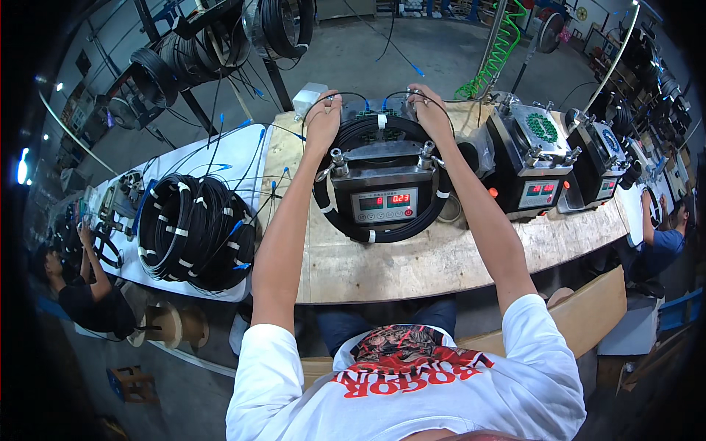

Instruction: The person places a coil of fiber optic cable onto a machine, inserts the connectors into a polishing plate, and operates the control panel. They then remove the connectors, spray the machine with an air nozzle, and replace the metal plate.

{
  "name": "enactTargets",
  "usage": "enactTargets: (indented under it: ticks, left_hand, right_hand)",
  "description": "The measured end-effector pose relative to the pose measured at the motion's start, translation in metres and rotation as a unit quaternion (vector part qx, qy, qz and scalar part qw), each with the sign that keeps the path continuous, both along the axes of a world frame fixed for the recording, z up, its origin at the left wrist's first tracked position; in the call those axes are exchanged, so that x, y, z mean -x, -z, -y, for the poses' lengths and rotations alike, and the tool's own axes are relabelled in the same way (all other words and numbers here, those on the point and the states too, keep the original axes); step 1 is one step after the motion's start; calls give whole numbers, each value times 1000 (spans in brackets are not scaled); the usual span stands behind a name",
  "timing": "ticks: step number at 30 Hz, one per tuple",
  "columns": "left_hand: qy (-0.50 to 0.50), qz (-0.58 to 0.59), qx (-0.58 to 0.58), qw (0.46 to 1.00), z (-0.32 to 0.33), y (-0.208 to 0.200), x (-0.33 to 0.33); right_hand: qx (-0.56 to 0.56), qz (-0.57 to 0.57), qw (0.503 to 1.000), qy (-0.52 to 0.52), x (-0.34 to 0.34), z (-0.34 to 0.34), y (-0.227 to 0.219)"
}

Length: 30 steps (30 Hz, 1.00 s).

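White shirt [441,389] nearest, left hand [323,121] and right hand [431,112] (fingers curled) pinch black cable [409,230].

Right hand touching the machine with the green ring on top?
Apart. The head view shows wooden tabletop between the right hand and that machine.

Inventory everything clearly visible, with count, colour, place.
Bench: one, pale wood, centre
Table: one, white, left
Centre machine: one, black and silver, on bench
Side machines: two, black and silver, right
Cable coil: one, black, around centre machine
Coil pile: several, black, on table
Cable tips: several, blue, centre and left
Hose: one, green, upper right
Cable reels: several, black, upper left
Wooden spool: one, brown, lower left
People: two, dark and blue shirts, side edges
Shirt: one, white, bottom
Left hand: one, bare, by thin cable
Right hand: one, bare, by thin cable
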<state>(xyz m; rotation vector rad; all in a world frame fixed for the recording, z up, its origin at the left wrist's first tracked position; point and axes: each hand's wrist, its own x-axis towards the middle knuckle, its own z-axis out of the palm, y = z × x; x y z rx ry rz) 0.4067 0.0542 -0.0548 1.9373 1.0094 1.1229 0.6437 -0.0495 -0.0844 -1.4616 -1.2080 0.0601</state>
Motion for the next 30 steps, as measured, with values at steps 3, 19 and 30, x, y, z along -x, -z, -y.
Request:
enactTargets:
  ticks: [3, 19, 30]
  left_hand:
    - [9, -3, -13, 1000, 3, -1, 1]
    - [14, 16, 74, 997, -7, 3, 3]
    - [26, 41, 22, 999, -5, 5, 5]
  right_hand:
    - [31, -37, 999, -1, -2, 0, 0]
    - [5, -41, 999, 8, 4, -1, 0]
    - [46, -42, 997, 49, 15, 7, -11]
